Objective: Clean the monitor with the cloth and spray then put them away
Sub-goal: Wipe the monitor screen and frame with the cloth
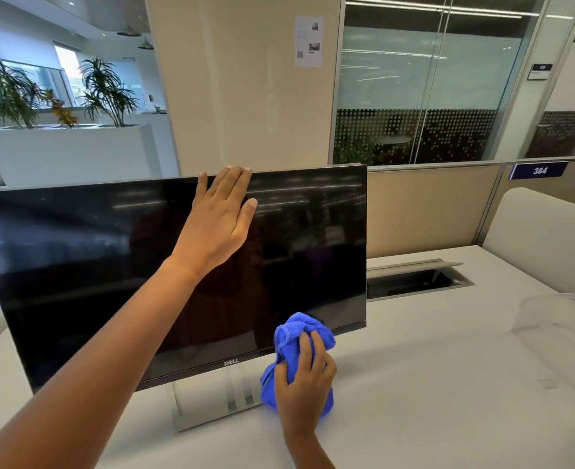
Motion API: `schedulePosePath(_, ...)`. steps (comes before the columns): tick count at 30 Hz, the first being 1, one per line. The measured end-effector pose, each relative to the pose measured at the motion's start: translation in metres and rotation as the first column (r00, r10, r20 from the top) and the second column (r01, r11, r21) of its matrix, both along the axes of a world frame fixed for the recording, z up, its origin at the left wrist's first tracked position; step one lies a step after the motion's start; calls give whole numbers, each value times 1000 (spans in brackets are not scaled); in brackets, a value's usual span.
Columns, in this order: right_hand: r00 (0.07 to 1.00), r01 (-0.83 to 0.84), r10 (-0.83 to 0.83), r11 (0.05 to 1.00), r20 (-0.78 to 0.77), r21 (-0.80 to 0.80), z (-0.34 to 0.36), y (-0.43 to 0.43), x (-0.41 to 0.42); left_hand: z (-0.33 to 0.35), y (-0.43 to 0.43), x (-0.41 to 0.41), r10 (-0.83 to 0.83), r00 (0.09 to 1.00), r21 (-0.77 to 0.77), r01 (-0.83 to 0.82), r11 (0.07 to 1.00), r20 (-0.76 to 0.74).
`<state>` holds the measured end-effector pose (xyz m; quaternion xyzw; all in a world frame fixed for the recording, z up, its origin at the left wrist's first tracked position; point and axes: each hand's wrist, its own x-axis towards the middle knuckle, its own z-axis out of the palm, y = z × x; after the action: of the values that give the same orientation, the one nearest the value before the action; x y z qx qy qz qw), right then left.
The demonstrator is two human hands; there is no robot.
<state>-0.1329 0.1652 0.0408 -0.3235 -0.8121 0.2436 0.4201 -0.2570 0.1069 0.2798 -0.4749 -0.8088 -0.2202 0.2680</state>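
A black monitor (76,265) with a dark screen stands on a silver stand (211,401) on the white desk. My left hand (221,214) reaches up with straight fingers, its fingertips over the monitor's top edge. My right hand (304,387) grips a bunched blue cloth (296,336) at the lower right part of the screen, the cloth touching the bottom bezel. No spray bottle is in view.
A clear plastic bin (563,319) sits at the desk's right edge. An open cable hatch (414,279) lies behind the monitor on the right. Beige partition panels (428,211) border the desk (414,384). A planter stands far left.
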Motion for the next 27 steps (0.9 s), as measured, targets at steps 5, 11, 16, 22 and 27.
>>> schedulePosePath(5,990,-121,92,939,105,322,-12,-15,4,4,-10,-1,13,997,-51,-17,999,-77)
schedulePosePath(11,983,129,-161,952,94,277,7,47,23,6,-52,-23,202,975,-62,-208,976,-89)
schedulePosePath(16,966,258,-258,966,-6,23,10,39,7,-3,-101,-41,334,941,32,-333,942,-47)
schedulePosePath(22,999,-1,9,967,-33,256,2,-39,-21,-13,-119,-44,331,943,72,-329,942,-31)
schedulePosePath(27,978,-204,190,792,85,576,2,-49,-25,-9,-123,-47,310,950,78,-307,949,-41)
